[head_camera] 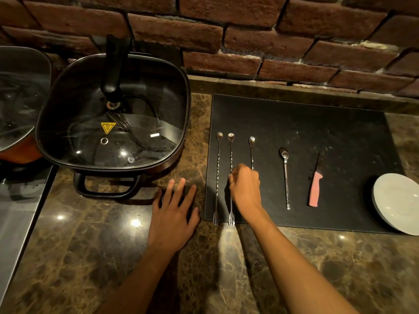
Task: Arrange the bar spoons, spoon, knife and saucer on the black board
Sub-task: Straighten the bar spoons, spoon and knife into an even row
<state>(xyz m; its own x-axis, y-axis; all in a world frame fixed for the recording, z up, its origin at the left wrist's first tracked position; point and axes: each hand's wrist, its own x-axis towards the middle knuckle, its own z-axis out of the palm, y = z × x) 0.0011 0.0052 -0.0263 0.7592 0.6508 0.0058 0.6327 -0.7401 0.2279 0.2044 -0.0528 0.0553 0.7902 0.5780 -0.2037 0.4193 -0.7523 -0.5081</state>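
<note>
A black board (317, 123) lies on the marble counter. Three long twisted bar spoons lie on its left part, side by side: the left one (218, 168), the middle one (231, 152) and the right one (252, 150). Further right are a short spoon (286, 177) and a pink-handled knife (315, 189). A white saucer (396, 200) overlaps the board's right edge. My right hand (246, 186) is closed over the shafts of the middle and right bar spoons, fingertips at the middle one; the right one's lower half is hidden. My left hand (174, 214) rests flat on the counter left of the board.
A black square electric pan with a glass lid (113, 114) stands left of the board, its handle (106, 186) toward me. Another lidded pot (20, 98) is at the far left. A brick wall (249, 41) runs behind. A steel surface (15, 211) borders the counter's left.
</note>
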